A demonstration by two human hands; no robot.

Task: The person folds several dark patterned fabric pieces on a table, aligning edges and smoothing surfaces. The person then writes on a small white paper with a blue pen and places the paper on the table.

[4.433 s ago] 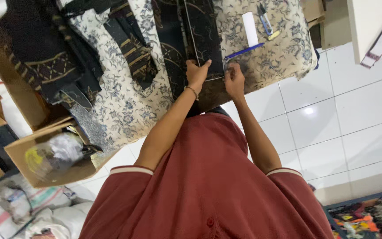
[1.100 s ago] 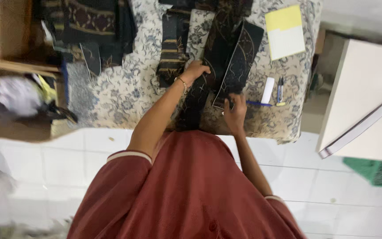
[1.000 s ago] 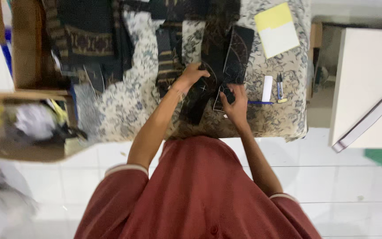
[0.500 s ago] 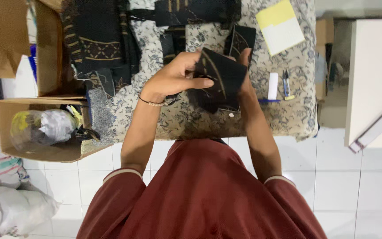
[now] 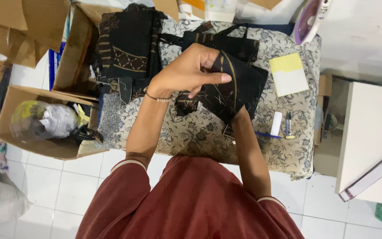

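I hold a small black fabric piece with gold patterning [image 5: 237, 90] up above the table with the floral cover [image 5: 200, 132]. My left hand [image 5: 186, 73] grips its upper left edge, thumb pointing right across the cloth. My right hand is hidden behind or inside the fabric; only the forearm [image 5: 248, 146] shows, rising into it from below. More dark patterned cloth lies behind: a strip [image 5: 219, 42] across the table's back and a folded pile [image 5: 127, 48] at the left.
A yellow-and-white notepad [image 5: 288, 73], a white tube [image 5: 276, 124] and a pen [image 5: 288, 124] lie at the table's right. Open cardboard boxes [image 5: 40, 124] with plastic bags stand to the left. A white cabinet [image 5: 368, 137] stands at the right; an iron [image 5: 308, 20] rests at the back.
The fabric piece has been lifted off the table and is held higher and closer. My right hand has gone behind or into the cloth. The view has shifted.
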